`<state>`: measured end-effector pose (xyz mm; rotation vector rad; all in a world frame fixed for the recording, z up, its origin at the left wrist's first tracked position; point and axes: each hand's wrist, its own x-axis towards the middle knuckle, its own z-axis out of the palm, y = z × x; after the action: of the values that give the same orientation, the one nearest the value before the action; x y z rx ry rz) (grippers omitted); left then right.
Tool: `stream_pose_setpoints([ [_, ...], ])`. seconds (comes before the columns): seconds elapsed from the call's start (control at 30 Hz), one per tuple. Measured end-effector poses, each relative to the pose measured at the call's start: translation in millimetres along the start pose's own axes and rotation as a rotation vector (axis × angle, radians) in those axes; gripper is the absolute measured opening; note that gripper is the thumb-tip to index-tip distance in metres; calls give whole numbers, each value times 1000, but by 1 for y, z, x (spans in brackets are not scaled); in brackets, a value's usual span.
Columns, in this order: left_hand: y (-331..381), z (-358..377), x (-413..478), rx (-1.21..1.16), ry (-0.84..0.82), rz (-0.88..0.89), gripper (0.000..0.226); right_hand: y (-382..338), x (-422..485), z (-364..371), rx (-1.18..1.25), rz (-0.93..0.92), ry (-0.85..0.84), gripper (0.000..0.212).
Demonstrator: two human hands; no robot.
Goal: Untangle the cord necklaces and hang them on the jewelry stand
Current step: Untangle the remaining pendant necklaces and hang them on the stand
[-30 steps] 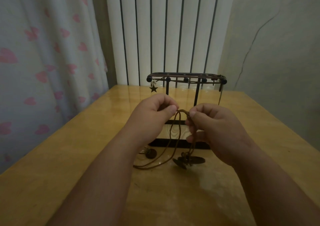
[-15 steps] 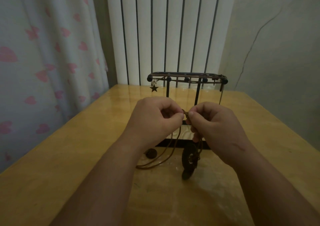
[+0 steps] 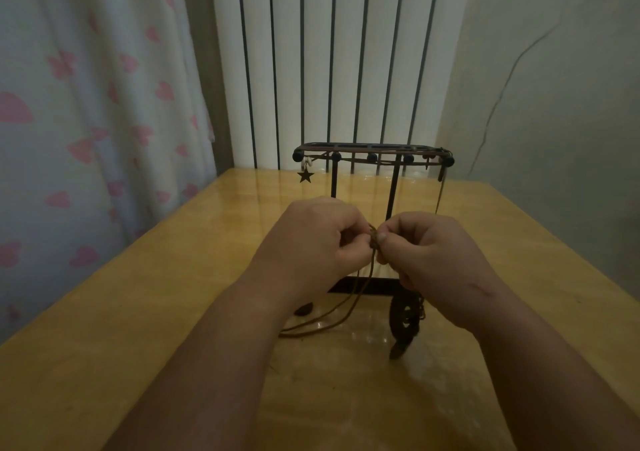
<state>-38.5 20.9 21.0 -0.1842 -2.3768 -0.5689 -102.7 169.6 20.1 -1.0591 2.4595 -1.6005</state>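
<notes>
Clearly unfinished: the left hand [image 3: 318,242] and right hand [image 3: 436,260] pinch the knotted cords [image 3: 373,239] in front of the stand [image 3: 394,187], loops trailing onto the table [image 3: 173,294]. Only a star charm [image 3: 305,176] hangs there, so I'd say untangling and hanging remain.

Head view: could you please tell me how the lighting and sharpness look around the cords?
Head view: dim overall; the cords between the left hand and right hand read dark and soft; glare streaks the table at its far end; the radiator bars fan outward toward the top.
</notes>
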Motion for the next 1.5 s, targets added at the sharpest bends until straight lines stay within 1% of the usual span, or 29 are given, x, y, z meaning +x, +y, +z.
stream_pose_setpoints([
  [0.1,-3,3,1,-1,-9,16,9,-1,-1,-1,22,32,-38,19],
  [0.23,-4,3,0,-145,-30,-33,7,-3,-2,-3,234,173,-139,24],
  [0.33,-4,3,-2,-224,-64,-88,8,-5,-2,-5,368,305,-234,15],
  [0.43,-4,3,-3,-294,-108,-115,18,-5,-2,-6,514,455,-289,7],
  [0.53,-2,1,-3,-354,-134,-133,23,-3,-2,-8,638,521,-322,7],
  [0.57,-1,1,-3,-367,-137,-140,22,-2,-2,-9,631,509,-328,7],
  [0.63,-1,1,-3,-383,-126,-158,21,-1,-2,-11,529,429,-310,6],
  [0.7,-3,0,-3,-380,-103,-176,20,0,-2,-11,423,305,-235,9],
  [0.77,-6,-1,-2,-378,-90,-198,18,-1,-2,-9,328,161,-121,6],
  [0.83,-7,-2,-2,-376,-85,-217,18,-1,-2,-6,175,27,-33,12],
  [0.93,-7,-2,-3,-348,-97,-238,19,-3,-3,-2,10,-96,18,10],
  [1.1,-9,-2,-2,-314,-116,-270,17,-2,-4,0,-269,-167,46,8],
  [1.17,-9,-1,-1,-305,-131,-284,15,-4,-4,0,-337,-177,43,2],
  [1.23,-10,-1,-1,-293,-139,-289,14,-5,-3,1,-370,-170,38,2],
  [1.3,-11,0,-2,-298,-145,-289,13,-4,-3,2,-373,-155,22,7],
  [1.4,-10,-1,-2,-326,-157,-302,13,-4,-4,5,-291,-105,-3,15],
  [1.5,-9,-2,-2,-383,-141,-316,17,-6,-4,4,-156,-43,-7,12],
])
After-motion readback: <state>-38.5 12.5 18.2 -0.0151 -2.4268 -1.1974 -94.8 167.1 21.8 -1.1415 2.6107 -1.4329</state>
